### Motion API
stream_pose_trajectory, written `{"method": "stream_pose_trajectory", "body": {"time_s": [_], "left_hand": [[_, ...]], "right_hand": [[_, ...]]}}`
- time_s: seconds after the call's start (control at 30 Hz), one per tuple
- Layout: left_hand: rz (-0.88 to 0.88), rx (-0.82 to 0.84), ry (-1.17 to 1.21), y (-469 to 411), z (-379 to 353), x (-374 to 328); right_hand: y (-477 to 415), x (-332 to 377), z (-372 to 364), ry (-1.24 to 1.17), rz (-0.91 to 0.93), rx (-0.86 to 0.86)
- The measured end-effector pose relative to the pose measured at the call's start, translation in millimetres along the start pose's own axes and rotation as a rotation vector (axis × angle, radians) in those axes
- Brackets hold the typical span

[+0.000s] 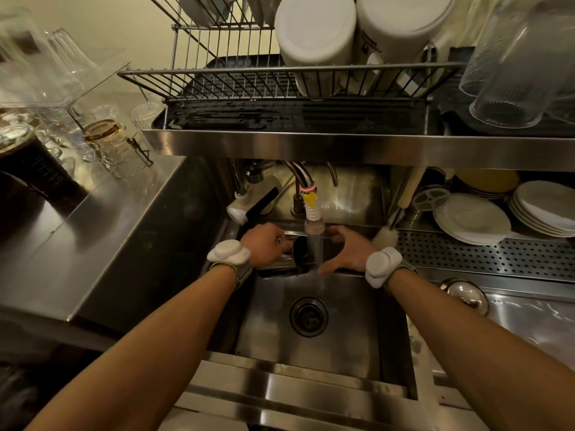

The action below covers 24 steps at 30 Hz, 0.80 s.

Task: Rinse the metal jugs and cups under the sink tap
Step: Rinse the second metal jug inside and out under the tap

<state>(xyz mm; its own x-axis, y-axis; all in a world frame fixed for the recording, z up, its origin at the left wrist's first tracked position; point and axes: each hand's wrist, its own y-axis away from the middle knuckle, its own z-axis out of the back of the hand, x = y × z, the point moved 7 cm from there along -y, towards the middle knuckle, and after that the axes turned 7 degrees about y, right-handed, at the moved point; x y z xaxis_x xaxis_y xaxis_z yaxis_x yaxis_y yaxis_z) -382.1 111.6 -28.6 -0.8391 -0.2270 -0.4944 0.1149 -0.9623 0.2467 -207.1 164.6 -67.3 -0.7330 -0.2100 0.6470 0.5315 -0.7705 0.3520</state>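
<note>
The metal jug (294, 258) lies tilted directly below the tap (313, 213), with its mouth in the water stream (315, 250). The left hand (264, 244), left of the tap, grips the jug body with curled fingers. The right hand (345, 250), right of the tap, is spread wide beside the mouth; contact cannot be determined.

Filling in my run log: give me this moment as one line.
phase: rinsing | left hand: grips metal jug | right hand: open beside stream | tap: water running onto jug

Café kitchen: steel sink (311, 362), dish rack (280, 85).
</note>
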Motion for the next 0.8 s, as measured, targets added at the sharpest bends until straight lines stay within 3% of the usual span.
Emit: {"method": "stream_pose_trajectory", "body": {"time_s": [0.23, 0.53, 0.7, 0.8], "left_hand": [[-0.136, -0.036, -0.38, 4, 5, -24], [-0.231, -0.104, -0.586, 6, 16, -50], [-0.212, -0.095, -0.489, 5, 20, -53], [-0.044, -0.046, -0.186, -2, 17, -28]], "right_hand": [[0, -3, 2, 0.015, -0.023, -0.02], [-1, -1, 7, 0.035, -0.029, -0.038], [0, 1, 8, 0.041, -0.03, -0.022], [1, 1, 8, 0.018, -0.017, -0.012]]}}
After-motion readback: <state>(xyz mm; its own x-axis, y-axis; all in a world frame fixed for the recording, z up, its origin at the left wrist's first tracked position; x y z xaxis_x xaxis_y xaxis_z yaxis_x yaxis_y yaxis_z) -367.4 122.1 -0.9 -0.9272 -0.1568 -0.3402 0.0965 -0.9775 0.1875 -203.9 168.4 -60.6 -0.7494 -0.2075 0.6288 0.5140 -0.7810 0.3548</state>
